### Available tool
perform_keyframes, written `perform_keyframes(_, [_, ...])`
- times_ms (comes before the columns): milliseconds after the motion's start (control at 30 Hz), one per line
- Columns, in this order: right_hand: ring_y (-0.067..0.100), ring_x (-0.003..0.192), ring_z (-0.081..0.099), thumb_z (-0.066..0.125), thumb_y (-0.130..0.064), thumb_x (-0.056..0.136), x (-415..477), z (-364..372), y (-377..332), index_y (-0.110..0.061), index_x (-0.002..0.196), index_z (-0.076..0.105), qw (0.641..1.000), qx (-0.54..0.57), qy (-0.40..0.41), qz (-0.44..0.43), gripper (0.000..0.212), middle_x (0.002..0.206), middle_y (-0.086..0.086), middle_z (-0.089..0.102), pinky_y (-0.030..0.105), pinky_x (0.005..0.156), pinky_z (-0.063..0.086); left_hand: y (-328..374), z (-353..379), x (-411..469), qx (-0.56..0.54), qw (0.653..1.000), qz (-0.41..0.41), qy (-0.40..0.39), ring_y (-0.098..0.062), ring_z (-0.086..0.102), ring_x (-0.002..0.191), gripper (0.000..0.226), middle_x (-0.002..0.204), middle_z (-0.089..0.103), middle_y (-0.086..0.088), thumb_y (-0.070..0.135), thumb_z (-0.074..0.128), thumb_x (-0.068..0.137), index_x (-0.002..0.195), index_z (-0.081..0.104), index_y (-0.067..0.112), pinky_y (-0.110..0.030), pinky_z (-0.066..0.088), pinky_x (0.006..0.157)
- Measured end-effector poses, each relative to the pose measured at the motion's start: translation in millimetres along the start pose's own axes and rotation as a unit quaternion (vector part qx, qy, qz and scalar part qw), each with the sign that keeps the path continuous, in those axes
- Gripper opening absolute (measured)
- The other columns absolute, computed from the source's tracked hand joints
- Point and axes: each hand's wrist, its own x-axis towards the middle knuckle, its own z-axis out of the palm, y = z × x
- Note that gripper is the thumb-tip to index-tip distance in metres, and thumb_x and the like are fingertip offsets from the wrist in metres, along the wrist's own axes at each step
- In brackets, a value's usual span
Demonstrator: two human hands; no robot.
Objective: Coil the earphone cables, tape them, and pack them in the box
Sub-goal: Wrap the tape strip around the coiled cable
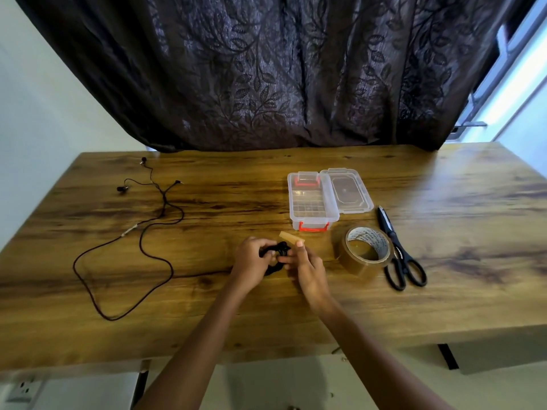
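My left hand (251, 260) grips a coiled black earphone cable (276, 251) just above the wooden table (207, 315). My right hand (307, 269) holds a short strip of brown tape (291, 238) against the coil's right side. A second black earphone cable (142, 232) lies uncoiled on the left of the table, its earbuds at the far left. The clear plastic box (310, 199) with red latches stands open behind my hands, its lid (347, 190) flipped to the right. A roll of brown tape (365, 251) sits right of my hands.
Black scissors (398, 255) lie just right of the tape roll, blades pointing away. A dark patterned curtain (281, 69) hangs behind the table's far edge. A wall socket (22, 390) shows below the near edge at the left.
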Motion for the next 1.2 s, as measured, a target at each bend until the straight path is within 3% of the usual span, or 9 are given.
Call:
perform_keyframes(133, [0.009,0.083,0.059,0.050,-0.046,0.090,-6.8,-11.2,-12.5,-0.019,0.092,0.065,0.995,-0.011,0.044,-0.088,0.031,0.090,0.003,0.067,0.016,0.070,0.044,17.4,-10.3,0.9,-0.030,0.999,0.022,-0.004,-0.012,0.061,0.098,0.025,0.114,0.065,-0.002,0.014,0.063,0.086,0.110,0.066,0.015,-0.018,0.049,0.076])
perform_keyframes(233, [0.017,0.103,0.057,0.053,-0.053,0.077,-6.0,-19.2,-37.2,-0.016,0.086,0.068,0.993,0.010,0.024,-0.118,0.041,0.107,0.010,0.062,0.027,0.090,0.043,35.9,-20.8,3.5,-0.072,0.996,0.049,-0.024,-0.007,0.059,0.091,0.022,0.106,0.068,0.000,0.012,0.067,0.082,0.103,0.070,0.015,-0.015,0.044,0.074])
perform_keyframes(333, [0.021,0.107,0.057,0.042,-0.049,0.085,-4.2,-29.4,-65.9,-0.016,0.070,0.069,0.995,0.045,-0.032,-0.086,0.045,0.105,0.006,0.068,0.037,0.099,0.038,58.3,-31.3,4.9,-0.131,0.986,0.091,-0.052,-0.006,0.064,0.088,0.021,0.098,0.071,0.001,0.005,0.069,0.079,0.097,0.071,0.015,-0.015,0.050,0.079])
perform_keyframes(533, [0.021,0.075,0.065,0.030,-0.042,0.097,-8.2,-50.9,-112.2,-0.008,0.088,0.066,0.983,0.148,-0.088,-0.069,0.050,0.075,0.008,0.070,0.028,0.069,0.052,97.6,-46.8,10.9,-0.191,0.970,0.141,-0.060,0.003,0.065,0.071,0.018,0.081,0.068,0.008,0.002,0.071,0.076,0.082,0.068,0.019,-0.010,0.051,0.068])
perform_keyframes(667, [0.019,0.062,0.064,0.033,-0.032,0.098,-14.0,-63.2,-139.6,-0.007,0.066,0.072,0.965,0.227,-0.088,-0.101,0.057,0.065,0.008,0.069,0.030,0.068,0.050,117.9,-54.5,15.8,-0.232,0.957,0.155,-0.075,-0.006,0.066,0.078,0.020,0.083,0.070,0.008,0.002,0.071,0.076,0.081,0.068,0.021,-0.017,0.053,0.075])
perform_keyframes(800, [0.022,0.057,0.061,0.033,-0.028,0.098,-15.9,-73.8,-162.5,-0.012,0.088,0.066,0.946,0.283,-0.082,-0.132,0.038,0.061,0.010,0.066,0.030,0.061,0.051,138.7,-59.7,18.7,-0.221,0.953,0.177,-0.111,-0.007,0.066,0.068,0.015,0.077,0.071,0.000,0.010,0.070,0.079,0.086,0.066,0.023,-0.022,0.052,0.070])
perform_keyframes(900, [0.023,0.056,0.060,0.034,-0.029,0.096,-17.9,-82.0,-172.6,-0.009,0.082,0.073,0.943,0.294,-0.077,-0.137,0.046,0.060,0.011,0.065,0.032,0.060,0.049,153.5,-61.3,18.3,-0.216,0.950,0.187,-0.128,-0.011,0.066,0.070,0.012,0.081,0.072,-0.009,0.012,0.066,0.083,0.089,0.066,0.022,-0.028,0.053,0.073])
perform_keyframes(1000, [0.026,0.058,0.060,0.038,-0.030,0.095,-17.9,-89.6,-176.9,-0.012,0.118,0.051,0.928,0.340,-0.071,-0.134,0.032,0.064,0.015,0.065,0.033,0.057,0.051,165.8,-61.3,18.1,-0.205,0.947,0.185,-0.165,-0.019,0.065,0.089,0.015,0.099,0.071,-0.013,0.012,0.061,0.087,0.095,0.067,0.024,-0.031,0.053,0.085])
perform_keyframes(1200, [0.026,0.058,0.062,0.041,-0.030,0.092,-21.8,-101.1,-181.7,-0.014,0.107,0.056,0.928,0.338,-0.071,-0.142,0.026,0.064,0.014,0.067,0.032,0.057,0.054,180.2,-59.3,15.4,-0.159,0.934,0.189,-0.259,-0.010,0.057,0.082,0.022,0.091,0.067,-0.003,0.012,0.047,0.095,0.112,0.062,0.010,-0.015,0.047,0.075])
